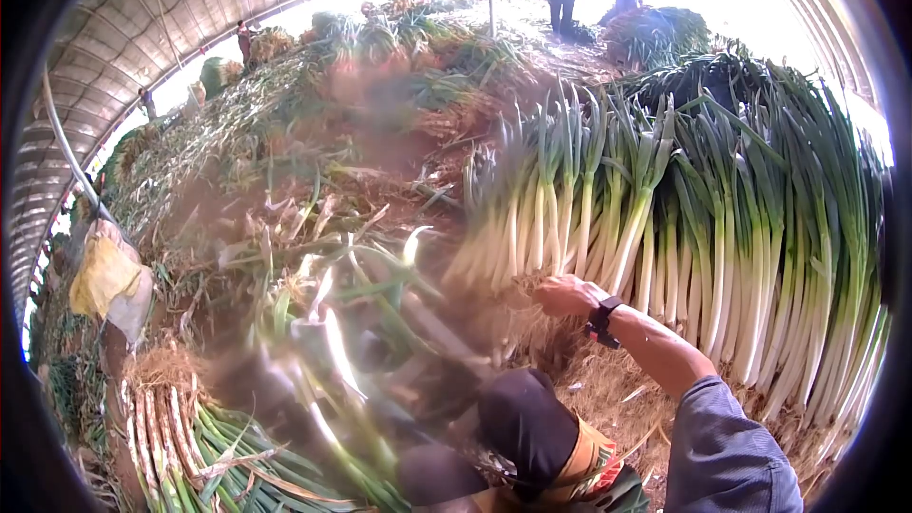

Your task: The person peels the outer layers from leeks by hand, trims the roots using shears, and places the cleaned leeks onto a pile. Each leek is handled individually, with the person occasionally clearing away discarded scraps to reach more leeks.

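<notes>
Right hand (568, 296) (watch (600, 321) on wrist) is at the base of leeks (722, 247) massed beyond and rightward; grip not discernible. Loose stalks (340, 353) lie left of it, a bundle (163, 423) farther left.

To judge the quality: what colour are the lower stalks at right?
The lower stalks are whitish, showing best in the head view.

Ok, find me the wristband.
In the head view, right of centre: the wristband is between the right hand and the grey sleeve, by the stalks.
</notes>
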